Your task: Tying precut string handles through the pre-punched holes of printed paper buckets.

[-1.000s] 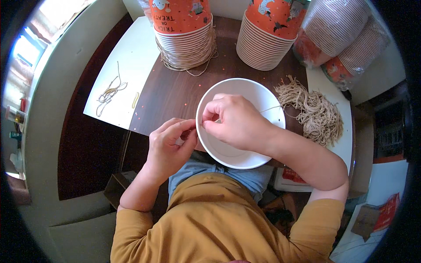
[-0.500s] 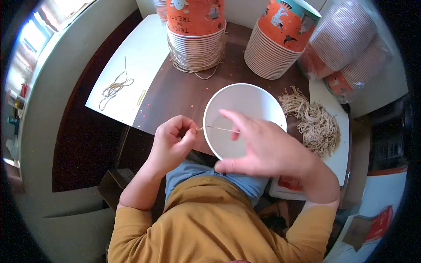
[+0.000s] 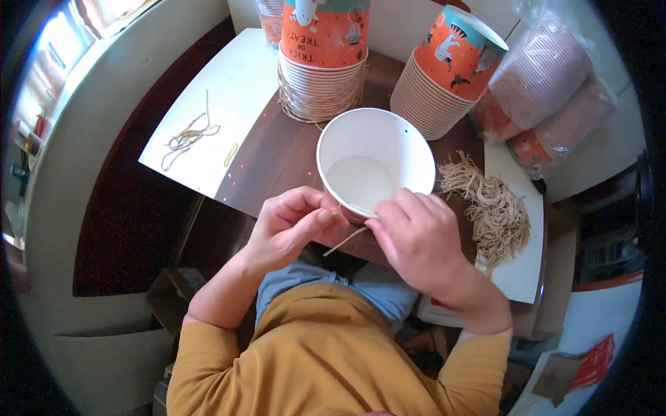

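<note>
A white-lined paper bucket (image 3: 374, 149) stands tilted in front of me with its mouth facing up, and a small dark hole shows near its far right rim. My right hand (image 3: 420, 239) pinches a tan cord (image 3: 345, 241) at the near rim; the cord's loose end sticks out toward the left. Close by, my left hand (image 3: 295, 225) has its thumb and fingers pressed together against the rim's near left side. What lies between those left fingertips is too small to make out.
Behind stand two stacks of orange paper buckets, the left stack (image 3: 323, 87) with cords hanging round it and the right stack (image 3: 437, 93). Plastic-wrapped buckets (image 3: 544, 83) lean at the far right. A heap of tan cords (image 3: 496, 215) lies right; a loose cord bundle (image 3: 189, 139) lies left.
My right hand has come down from over the bucket's mouth to its near rim with the cord. The bucket has turned and shifted slightly away; my left hand has moved a little right.
</note>
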{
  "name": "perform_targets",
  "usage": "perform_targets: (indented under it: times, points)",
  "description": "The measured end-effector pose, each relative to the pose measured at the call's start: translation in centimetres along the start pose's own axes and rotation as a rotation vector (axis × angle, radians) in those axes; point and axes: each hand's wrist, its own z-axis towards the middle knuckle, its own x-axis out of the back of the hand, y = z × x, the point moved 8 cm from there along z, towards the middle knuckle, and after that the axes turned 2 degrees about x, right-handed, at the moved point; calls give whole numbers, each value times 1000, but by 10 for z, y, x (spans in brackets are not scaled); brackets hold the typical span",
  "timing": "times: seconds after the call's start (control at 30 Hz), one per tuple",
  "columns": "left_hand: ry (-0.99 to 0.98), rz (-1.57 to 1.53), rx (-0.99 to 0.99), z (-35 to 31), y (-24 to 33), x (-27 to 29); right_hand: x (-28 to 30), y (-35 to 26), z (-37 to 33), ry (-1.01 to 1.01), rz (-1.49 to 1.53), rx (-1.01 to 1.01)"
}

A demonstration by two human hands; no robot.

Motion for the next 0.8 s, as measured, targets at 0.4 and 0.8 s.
perform_targets:
  times: [0.4, 0.8]
  points:
    - [59, 899, -462, -3, 26, -16, -25, -45, -30, 229, 201, 46]
    - [-81, 1031, -582, -8, 32, -31, -24, -38, -26, 222, 410, -25]
